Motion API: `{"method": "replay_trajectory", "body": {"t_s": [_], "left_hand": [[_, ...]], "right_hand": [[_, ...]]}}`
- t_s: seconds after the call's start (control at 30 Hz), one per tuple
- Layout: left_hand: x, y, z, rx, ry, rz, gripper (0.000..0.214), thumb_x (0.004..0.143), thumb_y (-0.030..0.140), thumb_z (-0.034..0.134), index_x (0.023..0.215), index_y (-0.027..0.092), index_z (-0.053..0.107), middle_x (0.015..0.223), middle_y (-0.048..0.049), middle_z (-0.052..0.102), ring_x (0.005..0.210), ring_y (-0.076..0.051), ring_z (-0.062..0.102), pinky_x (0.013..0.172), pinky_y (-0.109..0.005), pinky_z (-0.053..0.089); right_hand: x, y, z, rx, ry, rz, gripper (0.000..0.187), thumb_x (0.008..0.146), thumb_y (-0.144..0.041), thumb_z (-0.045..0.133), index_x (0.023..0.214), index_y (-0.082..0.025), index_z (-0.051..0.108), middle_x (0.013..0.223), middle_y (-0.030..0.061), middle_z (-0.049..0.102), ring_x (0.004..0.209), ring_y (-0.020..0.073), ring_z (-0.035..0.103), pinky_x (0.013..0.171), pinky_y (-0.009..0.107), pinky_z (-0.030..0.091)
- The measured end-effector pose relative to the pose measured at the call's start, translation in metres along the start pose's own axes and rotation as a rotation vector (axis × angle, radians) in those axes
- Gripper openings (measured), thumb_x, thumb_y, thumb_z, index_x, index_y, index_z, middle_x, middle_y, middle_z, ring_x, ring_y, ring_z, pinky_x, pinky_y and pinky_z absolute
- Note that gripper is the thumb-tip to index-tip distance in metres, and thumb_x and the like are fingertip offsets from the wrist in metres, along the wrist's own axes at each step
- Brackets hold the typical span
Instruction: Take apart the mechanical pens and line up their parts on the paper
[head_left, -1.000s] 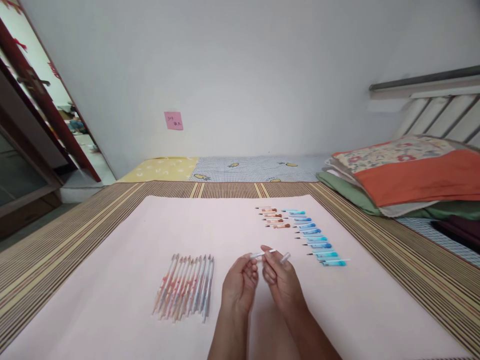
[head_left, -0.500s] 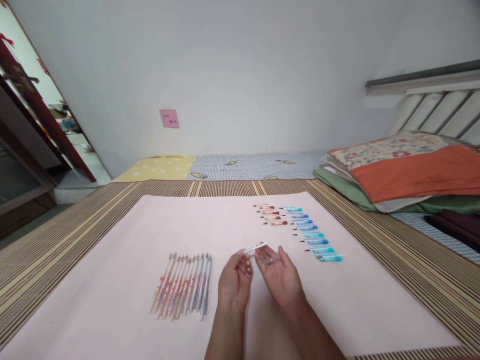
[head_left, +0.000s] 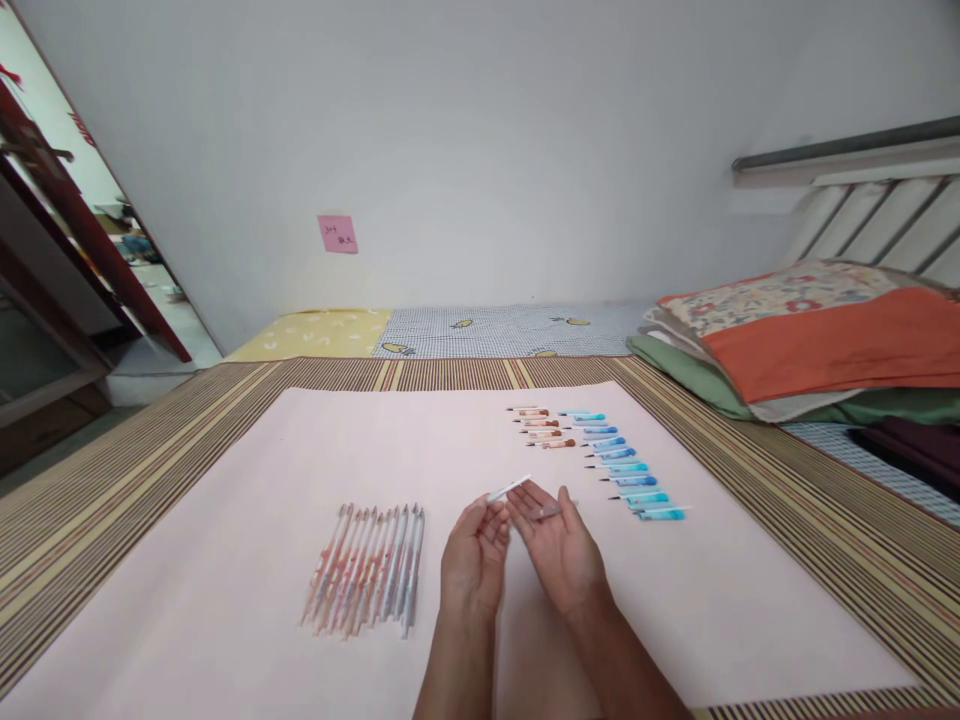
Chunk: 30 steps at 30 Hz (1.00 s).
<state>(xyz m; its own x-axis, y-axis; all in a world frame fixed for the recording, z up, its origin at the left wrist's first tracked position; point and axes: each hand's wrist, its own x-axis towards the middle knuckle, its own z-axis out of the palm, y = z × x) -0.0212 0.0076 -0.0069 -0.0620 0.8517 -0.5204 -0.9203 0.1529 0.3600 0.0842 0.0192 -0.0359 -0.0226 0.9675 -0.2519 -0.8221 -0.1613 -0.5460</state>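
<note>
Pinched between the thumb and fingers of my left hand is a slim white pen part, pointing up to the right. Its far end reaches the fingertips of my right hand. The right palm faces up, and a greyish translucent pen part lies across its fingers near the raised thumb. To the left, a row of patterned pens lies side by side. On the right are brown pen parts with dark-tipped refills, and a column of blue pen parts with refills among them.
A large pale pink sheet lies on a striped mat. Folded cloths are piled at the right beside a white slatted bed rail. A pink note sticks to the wall behind.
The white part has tilted a little steeper and shifted slightly left. Both hands stay close together in nearly the same place. The laid-out pens and parts have not moved.
</note>
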Motion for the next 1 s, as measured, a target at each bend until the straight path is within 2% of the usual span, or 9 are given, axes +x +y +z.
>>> {"method": "replay_trajectory", "body": {"t_s": [0.13,0.27,0.43,0.6,0.7,0.77,0.87,0.93,1.0], "left_hand": [[-0.003,-0.008,0.002,-0.073,-0.05,0.005,0.021,0.096,0.007,0.05,0.083,0.009,0.067,0.083,-0.0138,0.075,0.076,-0.017,0.074,0.072,-0.026,0.061],[-0.005,-0.009,0.004,-0.138,-0.131,-0.083,0.023,0.098,0.013,0.05,0.087,0.009,0.069,0.081,-0.0119,0.075,0.078,-0.017,0.074,0.079,-0.028,0.061],[-0.007,-0.001,0.006,-0.21,-0.076,-0.091,0.024,0.099,0.014,0.05,0.083,0.009,0.068,0.075,-0.0093,0.073,0.071,-0.015,0.072,0.073,-0.025,0.06],[-0.006,0.002,0.008,-0.266,-0.065,-0.087,0.031,0.1,0.014,0.046,0.077,0.008,0.066,0.069,-0.0077,0.068,0.063,-0.012,0.068,0.063,-0.021,0.056],[-0.003,0.005,0.005,-0.276,-0.06,-0.062,0.033,0.1,0.014,0.045,0.072,0.011,0.063,0.065,-0.0057,0.064,0.057,-0.011,0.063,0.053,-0.019,0.05],[-0.001,0.008,0.003,-0.275,-0.041,-0.024,0.032,0.098,0.012,0.046,0.07,0.012,0.062,0.065,-0.0045,0.063,0.056,-0.01,0.062,0.05,-0.018,0.047],[0.001,0.014,0.001,-0.281,-0.03,0.017,0.03,0.098,0.011,0.047,0.072,0.013,0.061,0.066,-0.003,0.062,0.055,-0.009,0.06,0.049,-0.017,0.045],[0.002,0.016,0.0,-0.286,-0.028,0.026,0.03,0.099,0.012,0.046,0.073,0.013,0.06,0.065,-0.0025,0.061,0.054,-0.009,0.06,0.048,-0.017,0.044],[0.003,0.018,-0.002,-0.255,-0.033,0.048,0.03,0.099,0.012,0.046,0.072,0.013,0.059,0.064,-0.0021,0.061,0.054,-0.008,0.059,0.049,-0.017,0.044]], "right_hand": [[-0.013,0.01,0.01,-0.334,-0.023,-0.169,0.048,0.091,-0.061,0.056,0.108,-0.02,0.076,0.116,0.0104,0.074,0.122,0.0272,0.062,0.108,0.042,0.047],[-0.026,0.017,0.017,-0.683,-0.106,-0.361,0.046,0.088,-0.055,0.065,0.12,-0.022,0.073,0.118,0.0094,0.073,0.116,0.03,0.063,0.103,0.044,0.048],[-0.021,0.018,0.013,-0.652,-0.15,-0.318,0.052,0.088,-0.057,0.064,0.127,-0.023,0.069,0.131,0.0109,0.067,0.126,0.0297,0.058,0.111,0.045,0.041],[-0.018,0.016,0.012,-0.649,-0.146,-0.294,0.052,0.082,-0.059,0.07,0.119,-0.022,0.073,0.123,0.011,0.071,0.12,0.0287,0.061,0.107,0.043,0.044],[-0.021,0.014,0.014,-0.721,-0.106,-0.35,0.05,0.082,-0.059,0.07,0.115,-0.022,0.076,0.113,0.01,0.074,0.108,0.0263,0.064,0.096,0.037,0.05],[-0.023,0.014,0.015,-0.761,-0.079,-0.374,0.05,0.084,-0.062,0.066,0.11,-0.021,0.077,0.104,0.0092,0.074,0.091,0.0227,0.065,0.079,0.033,0.053],[-0.022,0.015,0.014,-0.803,-0.101,-0.346,0.052,0.086,-0.062,0.062,0.11,-0.019,0.077,0.073,0.0036,0.068,0.061,0.0157,0.055,0.056,0.027,0.047],[-0.021,0.017,0.013,-0.804,-0.135,-0.322,0.05,0.082,-0.058,0.07,0.111,-0.018,0.075,0.063,-0.0001,0.063,0.053,0.0136,0.051,0.051,0.026,0.044],[-0.02,0.019,0.013,-0.777,-0.159,-0.309,0.045,0.074,-0.051,0.079,0.103,-0.018,0.075,0.07,0.0019,0.068,0.058,0.0149,0.057,0.053,0.026,0.047]]}}
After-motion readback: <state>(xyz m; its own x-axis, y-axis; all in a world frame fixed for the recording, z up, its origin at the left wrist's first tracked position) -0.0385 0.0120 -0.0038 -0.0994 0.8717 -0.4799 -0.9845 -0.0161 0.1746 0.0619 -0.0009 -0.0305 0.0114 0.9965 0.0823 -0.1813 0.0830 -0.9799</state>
